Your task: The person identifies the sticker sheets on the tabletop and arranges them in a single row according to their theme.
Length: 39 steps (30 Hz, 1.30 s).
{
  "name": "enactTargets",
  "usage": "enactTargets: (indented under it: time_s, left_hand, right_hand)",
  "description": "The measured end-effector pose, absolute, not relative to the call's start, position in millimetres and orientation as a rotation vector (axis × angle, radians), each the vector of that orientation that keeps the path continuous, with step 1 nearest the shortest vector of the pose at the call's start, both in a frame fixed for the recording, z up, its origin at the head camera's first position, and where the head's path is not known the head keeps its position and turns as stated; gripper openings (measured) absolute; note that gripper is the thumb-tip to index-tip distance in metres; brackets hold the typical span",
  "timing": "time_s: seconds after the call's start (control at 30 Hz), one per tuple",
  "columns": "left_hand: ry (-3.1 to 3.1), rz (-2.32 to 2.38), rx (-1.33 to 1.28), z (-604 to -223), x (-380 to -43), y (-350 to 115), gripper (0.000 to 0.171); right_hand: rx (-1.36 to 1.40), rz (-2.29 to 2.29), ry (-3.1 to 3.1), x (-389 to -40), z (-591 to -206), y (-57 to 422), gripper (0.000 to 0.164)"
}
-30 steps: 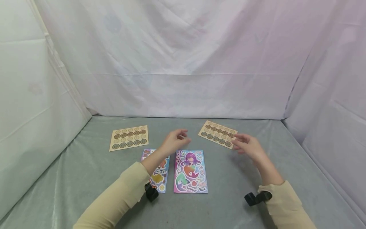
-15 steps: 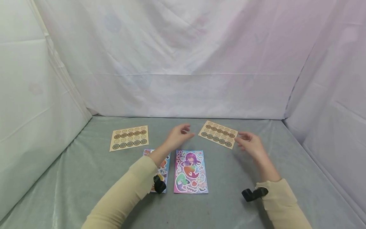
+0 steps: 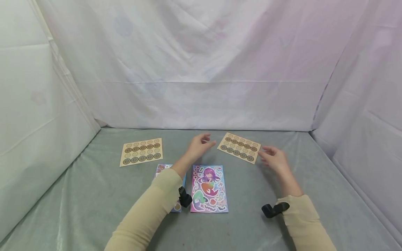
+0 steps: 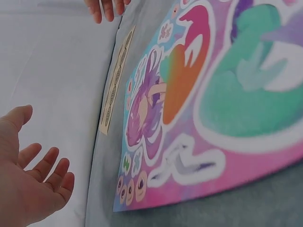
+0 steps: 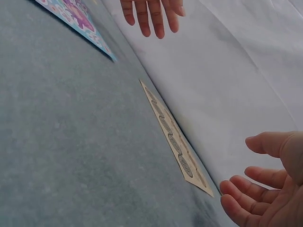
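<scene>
My left hand (image 3: 198, 146) hovers over the table just left of a tan sheet of round coin-like stickers (image 3: 239, 147), its fingers relaxed and holding nothing. On that sheet's other side is my right hand (image 3: 274, 160), also holding nothing, fingers loosely bent near the sheet's right edge. In the right wrist view a gap shows between the hand (image 5: 265, 189) and the tan sheet (image 5: 175, 142). A mermaid sticker sheet (image 3: 209, 189) lies nearer, below the hands. Beside it, a second colourful sticker sheet (image 3: 161, 169) is partly hidden under my left forearm.
Another tan sheet of round stickers (image 3: 141, 152) lies at the table's left. Grey cloth (image 3: 238, 226) covers the table. White curtains (image 3: 201, 104) hang at the back and on both sides. A small black camera (image 3: 185, 198) sits at my left wrist.
My left hand has moved right and slightly away from me, towards the right tan sheet. The right hand has drawn slightly right, off that sheet's edge. The sheets stay in place.
</scene>
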<state>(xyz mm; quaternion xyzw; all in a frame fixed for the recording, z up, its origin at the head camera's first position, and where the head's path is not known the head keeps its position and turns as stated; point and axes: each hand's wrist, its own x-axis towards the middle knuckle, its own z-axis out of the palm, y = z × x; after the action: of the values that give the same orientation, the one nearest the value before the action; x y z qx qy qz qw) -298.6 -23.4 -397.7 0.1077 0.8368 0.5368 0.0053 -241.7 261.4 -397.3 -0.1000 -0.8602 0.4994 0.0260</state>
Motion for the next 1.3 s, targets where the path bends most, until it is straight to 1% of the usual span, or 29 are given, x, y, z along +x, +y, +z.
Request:
enactTargets:
  time_s: [0.73,1.0,1.3]
  left_hand:
    - [2.607,1.768,0.179,-409.3,-324.6,10.7,0.053]
    - [2.544,1.808,0.074,-412.4,-327.6,25.6,0.052]
    - [2.499,1.849,0.025,-419.2,-331.7,33.8,0.054]
  right_hand:
    - [-0.525,1.673,-2.605,-259.9,-408.7,261.0,0.053]
    - [-0.599,1.669,-2.580,-264.7,-414.2,259.2,0.053]
    - [-0.648,1.625,-2.556,-270.4,-425.2,259.8,0.054]
